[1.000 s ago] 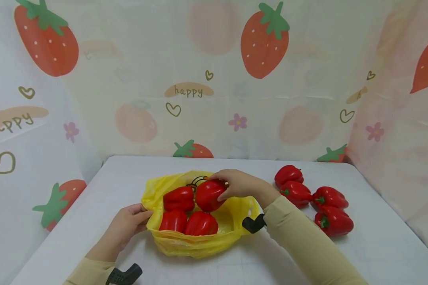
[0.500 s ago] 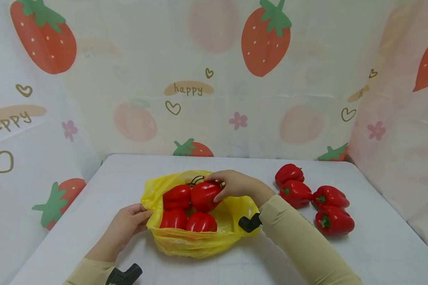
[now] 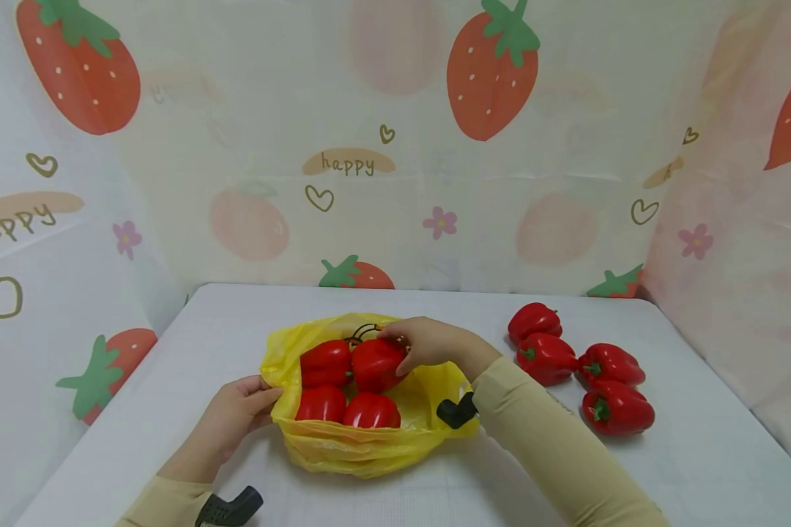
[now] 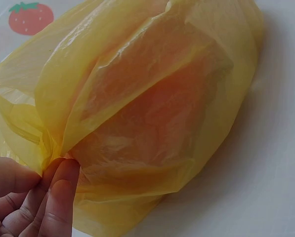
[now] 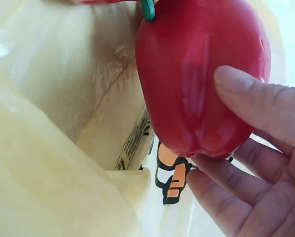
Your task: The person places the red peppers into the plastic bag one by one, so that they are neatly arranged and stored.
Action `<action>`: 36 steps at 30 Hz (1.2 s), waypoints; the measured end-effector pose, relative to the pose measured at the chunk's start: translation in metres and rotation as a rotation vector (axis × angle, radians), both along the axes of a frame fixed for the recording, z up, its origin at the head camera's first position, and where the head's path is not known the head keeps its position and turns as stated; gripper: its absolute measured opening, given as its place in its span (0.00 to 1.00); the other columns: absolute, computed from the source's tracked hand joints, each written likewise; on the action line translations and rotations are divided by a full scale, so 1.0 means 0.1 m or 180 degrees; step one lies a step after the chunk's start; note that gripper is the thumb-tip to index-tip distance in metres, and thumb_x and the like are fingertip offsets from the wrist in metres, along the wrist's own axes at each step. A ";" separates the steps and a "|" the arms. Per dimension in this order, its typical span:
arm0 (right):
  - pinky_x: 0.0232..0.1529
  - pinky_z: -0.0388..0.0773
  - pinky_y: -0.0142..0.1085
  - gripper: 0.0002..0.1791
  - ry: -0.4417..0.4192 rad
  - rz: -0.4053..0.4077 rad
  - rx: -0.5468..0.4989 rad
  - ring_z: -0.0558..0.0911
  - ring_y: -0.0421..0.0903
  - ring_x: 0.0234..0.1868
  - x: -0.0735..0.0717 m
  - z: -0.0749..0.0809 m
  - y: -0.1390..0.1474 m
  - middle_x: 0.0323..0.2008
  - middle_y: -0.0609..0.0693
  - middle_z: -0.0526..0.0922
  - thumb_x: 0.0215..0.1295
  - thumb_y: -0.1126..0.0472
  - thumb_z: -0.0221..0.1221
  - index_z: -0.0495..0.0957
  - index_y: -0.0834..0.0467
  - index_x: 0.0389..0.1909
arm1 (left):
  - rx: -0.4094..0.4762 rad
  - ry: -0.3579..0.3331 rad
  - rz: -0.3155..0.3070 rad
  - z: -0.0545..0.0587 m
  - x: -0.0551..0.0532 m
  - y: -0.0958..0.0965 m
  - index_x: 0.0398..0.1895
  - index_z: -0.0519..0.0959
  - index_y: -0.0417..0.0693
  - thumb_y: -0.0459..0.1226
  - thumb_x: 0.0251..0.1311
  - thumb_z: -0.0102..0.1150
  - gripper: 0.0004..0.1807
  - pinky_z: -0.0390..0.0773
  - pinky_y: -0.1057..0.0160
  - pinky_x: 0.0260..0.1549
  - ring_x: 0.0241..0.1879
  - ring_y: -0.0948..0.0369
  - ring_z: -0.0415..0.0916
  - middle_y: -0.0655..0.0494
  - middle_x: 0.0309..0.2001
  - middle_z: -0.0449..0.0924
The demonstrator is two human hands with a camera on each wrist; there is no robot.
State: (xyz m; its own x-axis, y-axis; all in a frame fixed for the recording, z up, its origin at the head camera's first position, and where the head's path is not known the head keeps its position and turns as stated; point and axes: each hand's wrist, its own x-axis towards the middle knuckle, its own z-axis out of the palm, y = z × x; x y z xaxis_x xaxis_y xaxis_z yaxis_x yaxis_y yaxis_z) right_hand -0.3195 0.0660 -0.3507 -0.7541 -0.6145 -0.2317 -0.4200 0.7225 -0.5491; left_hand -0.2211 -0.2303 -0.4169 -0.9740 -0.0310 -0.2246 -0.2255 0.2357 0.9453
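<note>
A yellow plastic bag (image 3: pixel 362 455) lies on its side with its mouth spread wide, several red bell peppers (image 3: pixel 321 404) inside. My left hand (image 3: pixel 239 410) pinches the bag's left edge; in the left wrist view, thumb and fingers (image 4: pixel 63 197) squeeze a gathered fold of the film. Reaching in from the right, my right hand (image 3: pixel 431 342) holds a red bell pepper (image 3: pixel 376 366) at the back of the bag, beside another pepper (image 3: pixel 327 364). The right wrist view shows the thumb (image 5: pixel 241 86) on that pepper's side and the other fingers around its lower end.
Several more red bell peppers (image 3: pixel 546 359) lie grouped on the right of the white table (image 3: pixel 692 468). Strawberry-patterned cloth (image 3: pixel 395 219) hangs behind and at both sides. A black wrist mount (image 3: pixel 457 411) on the right arm overlaps the bag's right edge.
My right hand has shifted slightly left with its pepper, which now sits close against the pepper on its left. The left hand stays at the bag's edge.
</note>
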 end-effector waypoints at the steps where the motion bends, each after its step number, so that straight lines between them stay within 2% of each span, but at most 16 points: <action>1: 0.50 0.74 0.37 0.31 0.0003 -0.0006 0.0021 0.71 0.44 0.50 0.00 0.00 0.00 0.51 0.44 0.74 0.50 0.63 0.67 0.71 0.47 0.58 | -0.0001 0.0006 0.0000 0.00 0.00 0.00 0.54 0.72 0.36 0.42 0.61 0.55 0.23 0.80 0.62 0.40 0.38 0.59 0.77 0.47 0.49 0.77; 19: 0.49 0.75 0.35 0.31 0.0034 0.0031 0.0261 0.71 0.43 0.48 0.00 -0.05 -0.12 0.48 0.42 0.75 0.49 0.63 0.67 0.72 0.47 0.56 | -0.0013 0.0023 0.0009 0.00 0.01 -0.02 0.54 0.72 0.37 0.43 0.61 0.55 0.23 0.79 0.62 0.40 0.38 0.60 0.77 0.47 0.49 0.77; 26: 0.46 0.75 0.32 0.32 0.0204 0.0129 0.0428 0.72 0.42 0.47 0.00 -0.10 -0.19 0.47 0.42 0.76 0.49 0.59 0.68 0.71 0.47 0.57 | -0.0016 0.0037 0.0022 0.02 0.01 -0.02 0.55 0.72 0.37 0.43 0.60 0.55 0.24 0.80 0.64 0.39 0.37 0.60 0.77 0.48 0.47 0.78; 32: 0.47 0.75 0.31 0.31 0.0163 0.0183 0.0407 0.72 0.41 0.47 0.03 -0.13 -0.22 0.47 0.41 0.76 0.48 0.59 0.68 0.72 0.48 0.57 | 0.0038 0.0051 0.0038 0.01 -0.01 -0.02 0.55 0.72 0.37 0.43 0.61 0.55 0.23 0.80 0.65 0.38 0.35 0.60 0.78 0.50 0.44 0.80; 36: 0.48 0.74 0.32 0.32 0.0156 0.0195 0.0409 0.72 0.41 0.47 0.04 -0.12 -0.21 0.48 0.42 0.76 0.48 0.60 0.68 0.72 0.49 0.57 | 0.0032 0.0057 0.0014 0.02 0.00 -0.01 0.56 0.71 0.37 0.44 0.61 0.55 0.25 0.80 0.64 0.39 0.36 0.60 0.78 0.49 0.45 0.80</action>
State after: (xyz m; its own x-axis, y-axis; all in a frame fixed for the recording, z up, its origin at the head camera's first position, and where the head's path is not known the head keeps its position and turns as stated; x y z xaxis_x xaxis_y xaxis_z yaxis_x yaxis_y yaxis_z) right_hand -0.3159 0.0447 -0.3628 -0.7285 -0.6274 -0.2752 -0.4895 0.7577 -0.4315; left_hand -0.2214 -0.2316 -0.4146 -0.9777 -0.0332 -0.2074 -0.2095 0.2253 0.9515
